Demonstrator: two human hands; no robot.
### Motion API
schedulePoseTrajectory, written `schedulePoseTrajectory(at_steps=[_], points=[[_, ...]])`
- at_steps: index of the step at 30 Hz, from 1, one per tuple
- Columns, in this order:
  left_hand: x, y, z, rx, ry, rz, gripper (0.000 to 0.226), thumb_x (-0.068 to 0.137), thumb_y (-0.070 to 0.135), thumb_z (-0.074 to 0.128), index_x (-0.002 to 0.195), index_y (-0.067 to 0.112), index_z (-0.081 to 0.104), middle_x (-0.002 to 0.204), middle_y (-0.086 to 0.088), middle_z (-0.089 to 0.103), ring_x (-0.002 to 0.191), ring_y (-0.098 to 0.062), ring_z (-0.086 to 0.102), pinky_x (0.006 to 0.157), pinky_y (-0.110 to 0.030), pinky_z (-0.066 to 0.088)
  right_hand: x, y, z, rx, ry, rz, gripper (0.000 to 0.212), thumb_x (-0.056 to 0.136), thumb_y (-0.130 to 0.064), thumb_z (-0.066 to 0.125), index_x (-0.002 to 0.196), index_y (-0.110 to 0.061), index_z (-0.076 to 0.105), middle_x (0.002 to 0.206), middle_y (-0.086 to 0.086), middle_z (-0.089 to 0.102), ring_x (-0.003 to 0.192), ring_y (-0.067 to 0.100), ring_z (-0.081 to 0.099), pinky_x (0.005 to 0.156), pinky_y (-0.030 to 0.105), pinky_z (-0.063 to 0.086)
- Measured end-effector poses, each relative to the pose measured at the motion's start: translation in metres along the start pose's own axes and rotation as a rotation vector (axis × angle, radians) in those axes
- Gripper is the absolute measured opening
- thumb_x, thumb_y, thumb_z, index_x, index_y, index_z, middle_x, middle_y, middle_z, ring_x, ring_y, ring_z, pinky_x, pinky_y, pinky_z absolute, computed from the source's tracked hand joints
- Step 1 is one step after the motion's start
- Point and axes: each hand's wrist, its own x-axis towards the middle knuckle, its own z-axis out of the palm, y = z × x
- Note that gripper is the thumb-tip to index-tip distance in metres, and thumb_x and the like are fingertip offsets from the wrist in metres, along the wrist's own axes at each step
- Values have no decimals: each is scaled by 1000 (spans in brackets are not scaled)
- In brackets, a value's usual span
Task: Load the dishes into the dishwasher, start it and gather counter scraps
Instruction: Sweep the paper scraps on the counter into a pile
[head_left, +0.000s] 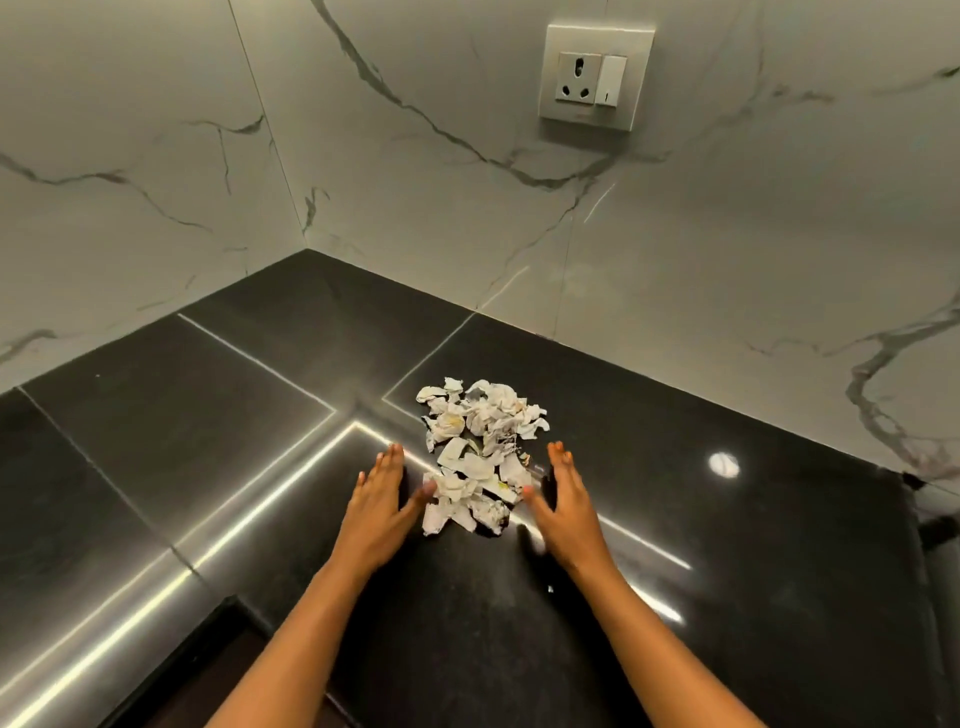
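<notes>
A loose pile of white crumpled paper scraps lies on the glossy black countertop. My left hand stands on the counter at the pile's left side, fingers straight, thumb touching the nearest scraps. On the pile's right side my right hand is held the same way, fingers straight and palm turned toward the scraps. Neither hand holds anything. No dishes or dishwasher are in view.
Marble-patterned walls meet in a corner behind the counter. A wall socket with a switch sits high on the right wall. The counter's front edge runs at lower left; its right end drops off.
</notes>
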Motion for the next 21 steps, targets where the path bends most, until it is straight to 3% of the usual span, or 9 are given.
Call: schedulePoseTrajectory(at_steps=[3, 7, 14, 17, 21], points=[[40, 1, -2, 2, 38, -21, 109, 69, 87, -2, 152, 16, 9, 159, -1, 9, 146, -12, 6, 119, -37, 0, 42, -4, 1, -13, 66, 58, 64, 96, -39, 47, 149, -16, 21, 157, 3, 17, 145, 17, 12, 115, 29, 11], [99, 2, -4, 57, 45, 5, 90, 84, 78, 8, 152, 19, 15, 159, 1, 14, 146, -11, 8, 119, -43, 3, 108, -6, 10, -157, 2, 26, 62, 97, -46, 38, 148, -16, 22, 156, 3, 20, 145, 16, 14, 117, 38, 3], [177, 6, -11, 123, -91, 108, 65, 95, 62, 14, 151, 29, 16, 158, 11, 13, 146, -10, 3, 117, -48, -5, 169, -12, 23, -309, -150, -17, 55, 98, -52, 26, 147, -28, 26, 154, -2, 25, 144, 8, 15, 116, 43, -6], [185, 2, -15, 115, -189, 265, 84, 80, 78, -2, 149, 36, 19, 156, 18, 13, 146, -9, 3, 116, -49, -6, 168, -14, 21, -319, -242, -47, 51, 99, -50, 22, 146, -31, 27, 153, -6, 28, 143, 4, 13, 116, 41, -5], [171, -2, -17, 82, -282, 406, 104, 66, 86, -15, 149, 34, 20, 156, 15, 14, 146, -7, 4, 117, -35, -1, 140, -18, 22, -307, -307, -91, 49, 100, -45, 24, 145, -29, 30, 153, -9, 29, 142, 2, 13, 117, 39, -2]])
